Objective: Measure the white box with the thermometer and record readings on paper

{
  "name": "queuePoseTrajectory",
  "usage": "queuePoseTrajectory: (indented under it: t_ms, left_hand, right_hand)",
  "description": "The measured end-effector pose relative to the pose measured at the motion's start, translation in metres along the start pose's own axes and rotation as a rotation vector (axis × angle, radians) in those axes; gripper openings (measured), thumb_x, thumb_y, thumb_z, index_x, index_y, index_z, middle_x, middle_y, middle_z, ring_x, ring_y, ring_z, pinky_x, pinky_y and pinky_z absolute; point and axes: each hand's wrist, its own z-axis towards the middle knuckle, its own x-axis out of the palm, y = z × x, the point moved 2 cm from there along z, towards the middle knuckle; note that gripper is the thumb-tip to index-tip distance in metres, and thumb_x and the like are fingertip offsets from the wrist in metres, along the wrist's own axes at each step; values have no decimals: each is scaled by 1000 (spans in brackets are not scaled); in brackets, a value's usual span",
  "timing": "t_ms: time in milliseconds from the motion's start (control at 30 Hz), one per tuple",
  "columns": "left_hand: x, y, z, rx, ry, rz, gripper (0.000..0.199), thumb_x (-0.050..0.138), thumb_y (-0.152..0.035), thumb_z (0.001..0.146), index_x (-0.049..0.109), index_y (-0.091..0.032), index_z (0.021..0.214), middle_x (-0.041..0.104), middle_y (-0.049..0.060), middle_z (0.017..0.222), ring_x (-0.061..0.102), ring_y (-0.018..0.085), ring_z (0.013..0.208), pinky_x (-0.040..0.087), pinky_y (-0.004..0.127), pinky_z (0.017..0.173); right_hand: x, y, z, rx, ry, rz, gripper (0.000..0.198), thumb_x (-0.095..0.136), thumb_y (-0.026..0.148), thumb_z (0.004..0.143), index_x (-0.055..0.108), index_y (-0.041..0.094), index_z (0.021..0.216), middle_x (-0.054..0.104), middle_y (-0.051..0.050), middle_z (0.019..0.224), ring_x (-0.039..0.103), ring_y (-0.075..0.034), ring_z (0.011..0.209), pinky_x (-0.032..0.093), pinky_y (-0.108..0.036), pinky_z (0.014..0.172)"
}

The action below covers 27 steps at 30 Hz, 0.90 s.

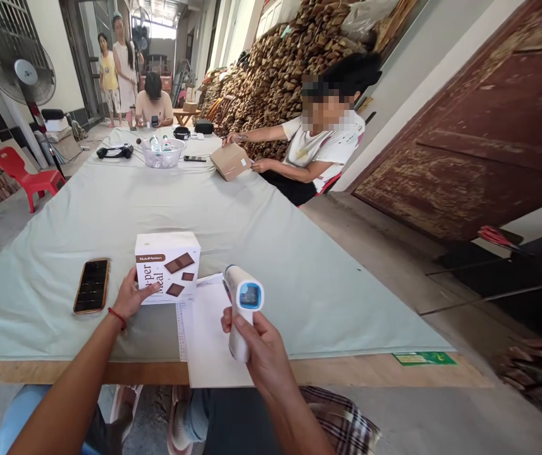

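Note:
My left hand (132, 295) grips the left side of a white box (178, 270) printed with brown chocolate pieces and the word NutriMotion. The box stands upright on the table. In my right hand (262, 344) is a white infrared thermometer (240, 338), wrapped by the fingers around its handle. Its blue-framed screen faces me, and the readout is too small to tell. White paper sheets (214, 354) lie under and beside the thermometer at the table's near edge. Left of the box, a phone (92, 287) in an orange-edged case lies flat.
A pale green cloth (327, 303) covers the long table. Farther up stand a clear plastic basin (162, 155) with bottles and a dark headset (115, 151). At right, a seated person (322, 142) holds a cardboard box (230, 161). Another person (154, 107) sits at the far end.

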Motion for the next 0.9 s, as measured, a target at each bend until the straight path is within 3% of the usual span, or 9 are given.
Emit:
queuePoseTrajectory:
  t_ms: [100,333,467,567,767,833,900]
  left_hand:
    - [-4,-6,10,-29,96,-12,66,83,-47,58,60,-16,111,72,10,103,66,25,94,55,39,81]
    - [5,-18,65,19,-95,4,58,80,-43,61,58,-19,109,69,10,108,64,24,100,53,38,84]
    - [19,-12,94,24,-82,78,48,79,-36,62,59,-20,103,69,7,104,64,22,96,52,36,86]
    - [25,-2,103,-2,-106,65,44,73,-30,70,58,-21,110,69,6,104,64,21,96,51,35,87]
    - [18,19,89,-76,-445,206,40,63,-22,76,55,-18,115,61,10,107,61,24,100,47,42,93]
    - [19,24,70,-61,-428,234,37,65,-20,72,57,-18,107,59,9,101,59,25,102,46,44,96]
    - [23,28,46,-17,-328,264,30,67,-18,68,61,-18,97,60,7,97,59,25,101,46,45,97]
  right_hand:
    - [-17,2,-3,-16,-44,3,39,74,57,67,65,19,74,59,-3,70,50,-17,66,42,-32,65]
    - [-14,-3,-12,31,-18,45,41,74,58,66,64,19,70,56,-2,67,48,-16,63,41,-30,62]
    - [-4,-7,-17,48,17,46,40,71,58,69,62,19,67,56,-2,66,48,-16,63,41,-30,61]
    - [1,-10,-19,55,54,34,41,70,58,71,62,18,67,56,-2,67,48,-16,64,40,-29,62]
    - [11,-13,-20,38,93,41,38,68,56,74,64,18,74,57,-1,66,50,-15,64,41,-29,65]
    - [14,-13,-21,32,105,45,36,68,53,76,63,18,72,57,-1,66,50,-15,64,41,-28,64]
    - [18,-12,-23,35,116,42,35,68,52,76,61,18,71,57,-1,66,49,-15,64,40,-28,64]
